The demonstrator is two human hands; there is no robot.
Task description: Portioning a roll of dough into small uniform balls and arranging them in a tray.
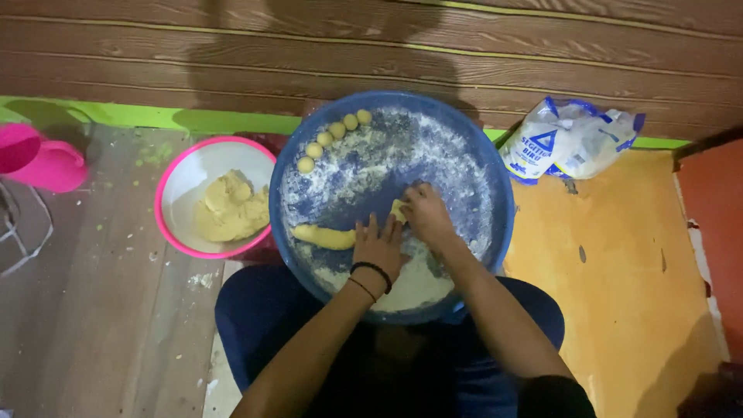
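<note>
Left hand flat on dough roll — right hand apparently pinching a dough bit.

pink bowl | flour bag | pink jug

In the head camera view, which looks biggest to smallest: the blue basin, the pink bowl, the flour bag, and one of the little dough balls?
1. Blue basin, clearly largest.
2. Pink bowl and flour bag look about alike; the bowl seems slightly wider, but I would not rank them firmly.
3. Dough ball, far the smallest.

A pale yellow dough roll lies sideways; a small dough piece, seemingly pinched, beside it.
</note>
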